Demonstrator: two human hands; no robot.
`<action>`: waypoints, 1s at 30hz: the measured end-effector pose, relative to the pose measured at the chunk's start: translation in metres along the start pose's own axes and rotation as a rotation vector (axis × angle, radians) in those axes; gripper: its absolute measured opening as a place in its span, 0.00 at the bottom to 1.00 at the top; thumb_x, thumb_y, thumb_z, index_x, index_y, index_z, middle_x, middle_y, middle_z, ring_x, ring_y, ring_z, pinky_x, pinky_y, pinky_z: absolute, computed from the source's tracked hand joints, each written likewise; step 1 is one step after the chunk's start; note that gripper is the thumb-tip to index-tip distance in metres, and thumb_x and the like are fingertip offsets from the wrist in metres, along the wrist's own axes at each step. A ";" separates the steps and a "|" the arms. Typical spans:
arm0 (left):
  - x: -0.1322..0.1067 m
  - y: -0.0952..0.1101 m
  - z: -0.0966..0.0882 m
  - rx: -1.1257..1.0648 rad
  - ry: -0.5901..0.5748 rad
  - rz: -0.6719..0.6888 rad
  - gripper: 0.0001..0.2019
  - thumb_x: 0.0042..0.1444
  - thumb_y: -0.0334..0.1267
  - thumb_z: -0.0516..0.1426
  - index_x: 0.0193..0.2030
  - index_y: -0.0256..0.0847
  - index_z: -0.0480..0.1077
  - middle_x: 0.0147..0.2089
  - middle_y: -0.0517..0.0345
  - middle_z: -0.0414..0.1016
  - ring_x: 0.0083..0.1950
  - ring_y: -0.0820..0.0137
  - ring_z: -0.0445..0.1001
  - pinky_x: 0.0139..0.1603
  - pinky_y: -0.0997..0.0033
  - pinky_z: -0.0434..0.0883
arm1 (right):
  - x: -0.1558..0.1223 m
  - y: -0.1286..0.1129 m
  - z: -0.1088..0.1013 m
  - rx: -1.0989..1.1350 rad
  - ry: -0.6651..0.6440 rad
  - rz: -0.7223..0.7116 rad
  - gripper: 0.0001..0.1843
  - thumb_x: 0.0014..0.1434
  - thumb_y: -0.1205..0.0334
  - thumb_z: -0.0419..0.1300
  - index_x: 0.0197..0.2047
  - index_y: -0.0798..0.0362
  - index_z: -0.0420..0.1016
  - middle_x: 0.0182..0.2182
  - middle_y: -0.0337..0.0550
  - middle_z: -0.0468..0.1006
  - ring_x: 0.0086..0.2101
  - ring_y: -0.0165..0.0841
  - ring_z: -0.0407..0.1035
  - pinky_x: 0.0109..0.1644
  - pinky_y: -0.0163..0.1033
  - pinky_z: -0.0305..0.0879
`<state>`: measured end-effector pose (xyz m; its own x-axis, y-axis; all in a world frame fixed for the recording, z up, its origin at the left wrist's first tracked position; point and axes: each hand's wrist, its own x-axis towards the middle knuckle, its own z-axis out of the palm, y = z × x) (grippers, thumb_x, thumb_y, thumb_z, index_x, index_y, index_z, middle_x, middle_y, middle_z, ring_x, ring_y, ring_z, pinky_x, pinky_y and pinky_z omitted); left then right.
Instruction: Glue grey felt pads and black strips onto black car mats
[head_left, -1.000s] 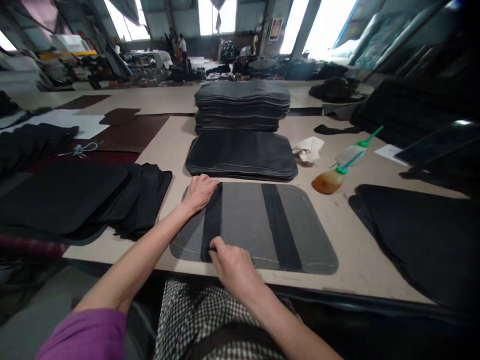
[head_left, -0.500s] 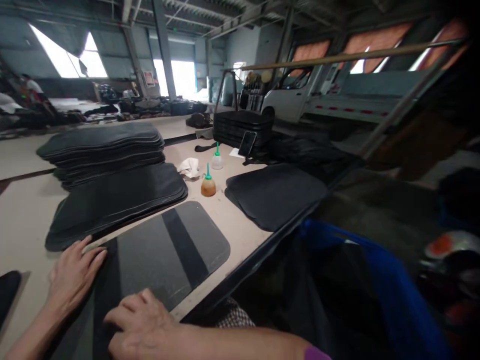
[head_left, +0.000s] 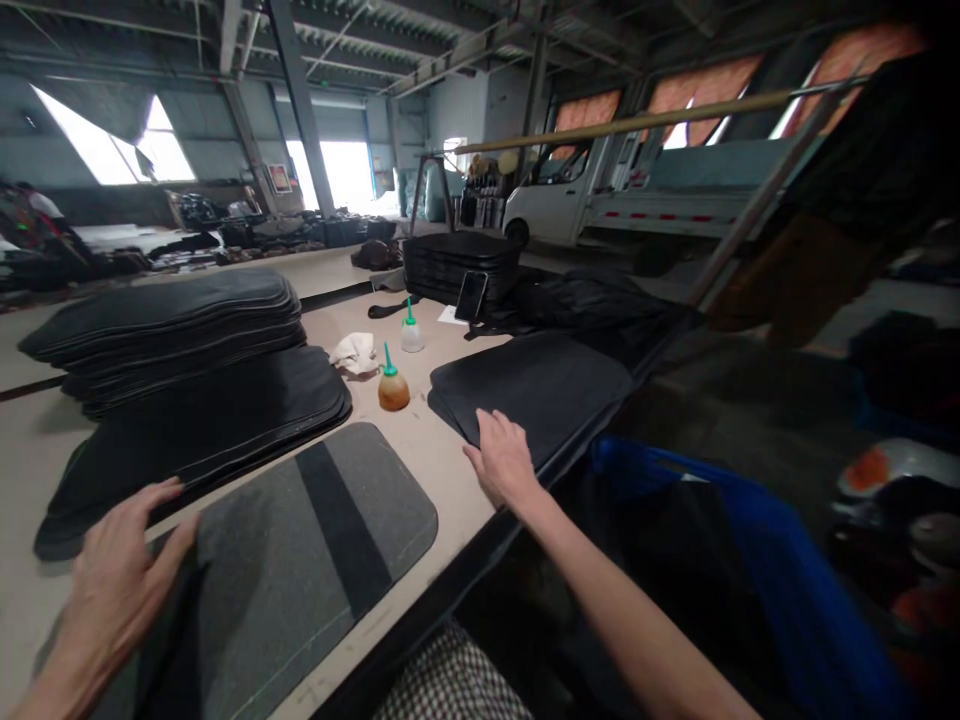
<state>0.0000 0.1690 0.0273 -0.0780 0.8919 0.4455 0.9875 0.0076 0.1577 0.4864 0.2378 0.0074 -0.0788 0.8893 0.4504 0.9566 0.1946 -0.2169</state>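
My left hand (head_left: 124, 570), fingers apart, is over the left edge of a dark grey panel (head_left: 262, 550) with rounded corners and black bands across it. It seems to hold nothing; whether the palm presses on the panel I cannot tell. On the right, my right hand (head_left: 504, 455) reaches the near left edge of a flat pile of black panels (head_left: 536, 390). Its fingers are extended over the edge and grip nothing that I can see. Beyond my left hand lies a low stack of black panels (head_left: 217, 420).
A taller stack of panels (head_left: 165, 315) stands at the back left. Two green-tipped squeeze bottles, one amber (head_left: 394, 388) and one clear (head_left: 412, 333), stand near a white cloth (head_left: 354, 354). A phone (head_left: 471, 297) leans farther back. Below the table edge is a blue crate (head_left: 757, 560).
My right hand has moved from the grey panel over to the black pile on the right. My left hand stays near the grey panel's left side. The view has shifted slightly right.
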 end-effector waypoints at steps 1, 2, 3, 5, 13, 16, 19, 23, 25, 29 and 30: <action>0.001 0.016 0.000 -0.054 0.008 0.050 0.27 0.62 0.57 0.47 0.60 0.42 0.63 0.62 0.45 0.70 0.65 0.51 0.67 0.66 0.49 0.62 | 0.001 0.011 0.004 -0.003 -0.024 -0.012 0.24 0.63 0.65 0.59 0.61 0.64 0.68 0.59 0.65 0.71 0.60 0.53 0.61 0.61 0.55 0.58; 0.003 0.032 0.000 -0.112 0.013 0.097 0.26 0.62 0.57 0.48 0.60 0.42 0.63 0.62 0.46 0.70 0.65 0.52 0.66 0.68 0.49 0.61 | 0.000 0.017 0.006 0.008 -0.037 -0.033 0.21 0.64 0.67 0.58 0.59 0.62 0.70 0.55 0.63 0.74 0.57 0.50 0.65 0.59 0.53 0.60; 0.004 0.048 0.001 -0.168 0.006 0.132 0.26 0.62 0.56 0.49 0.60 0.43 0.63 0.62 0.46 0.69 0.65 0.52 0.66 0.68 0.49 0.60 | -0.002 0.022 0.007 0.023 -0.043 -0.049 0.18 0.64 0.68 0.56 0.57 0.60 0.73 0.52 0.60 0.77 0.54 0.48 0.67 0.57 0.50 0.62; 0.004 0.080 0.002 -0.278 -0.025 0.160 0.24 0.62 0.55 0.51 0.60 0.45 0.63 0.63 0.48 0.68 0.66 0.53 0.65 0.69 0.49 0.59 | -0.006 0.025 0.003 0.057 -0.045 -0.062 0.16 0.66 0.68 0.54 0.55 0.56 0.76 0.48 0.54 0.80 0.50 0.44 0.71 0.55 0.47 0.65; 0.001 0.201 -0.010 -1.054 -0.533 -0.266 0.27 0.58 0.58 0.58 0.60 0.48 0.68 0.66 0.49 0.69 0.65 0.55 0.68 0.66 0.54 0.66 | -0.025 0.010 -0.033 0.436 0.048 -0.170 0.22 0.67 0.72 0.48 0.58 0.50 0.75 0.50 0.44 0.81 0.49 0.33 0.75 0.55 0.39 0.71; 0.003 0.236 -0.011 -1.491 -0.737 -0.504 0.34 0.57 0.62 0.59 0.65 0.45 0.64 0.67 0.43 0.68 0.64 0.54 0.71 0.60 0.54 0.73 | -0.042 -0.021 -0.049 0.572 -0.005 -0.379 0.22 0.66 0.73 0.50 0.58 0.51 0.74 0.50 0.45 0.81 0.50 0.34 0.75 0.56 0.42 0.70; 0.001 0.256 -0.004 -1.598 -0.834 -0.616 0.36 0.54 0.59 0.62 0.65 0.43 0.65 0.62 0.43 0.73 0.56 0.54 0.77 0.51 0.56 0.77 | -0.052 -0.051 -0.066 0.695 -0.226 -0.559 0.18 0.68 0.67 0.54 0.60 0.51 0.73 0.50 0.45 0.81 0.50 0.33 0.75 0.56 0.39 0.69; -0.009 0.261 0.008 -1.456 -0.792 -0.676 0.32 0.48 0.48 0.69 0.58 0.40 0.70 0.47 0.48 0.82 0.42 0.56 0.82 0.38 0.63 0.78 | -0.036 -0.036 -0.081 0.850 -0.506 -0.476 0.19 0.72 0.53 0.51 0.60 0.48 0.73 0.52 0.42 0.80 0.52 0.32 0.74 0.57 0.36 0.68; -0.013 0.260 0.009 -1.452 -0.783 -0.723 0.30 0.49 0.47 0.69 0.58 0.42 0.71 0.45 0.51 0.83 0.40 0.56 0.83 0.37 0.62 0.78 | -0.016 -0.001 -0.079 0.677 -0.417 -0.183 0.23 0.75 0.55 0.41 0.57 0.47 0.75 0.51 0.42 0.79 0.50 0.33 0.74 0.55 0.38 0.69; -0.014 0.257 -0.004 -1.509 -0.724 -0.806 0.34 0.44 0.41 0.71 0.59 0.47 0.69 0.51 0.50 0.81 0.43 0.56 0.83 0.42 0.58 0.80 | 0.024 0.081 -0.061 0.025 -0.237 0.255 0.20 0.72 0.56 0.48 0.56 0.55 0.75 0.54 0.58 0.75 0.56 0.48 0.67 0.61 0.53 0.61; -0.014 0.257 -0.009 -1.528 -0.723 -0.825 0.36 0.43 0.40 0.72 0.60 0.48 0.68 0.53 0.49 0.80 0.43 0.55 0.83 0.42 0.57 0.80 | 0.030 0.097 -0.057 -0.035 -0.236 0.296 0.20 0.70 0.55 0.52 0.56 0.58 0.74 0.55 0.63 0.73 0.57 0.52 0.66 0.61 0.55 0.61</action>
<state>0.2532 0.1540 0.0693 0.0610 0.8714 -0.4867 -0.2514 0.4853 0.8374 0.5931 0.2601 0.0489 0.1434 0.9767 0.1599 0.9563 -0.0951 -0.2764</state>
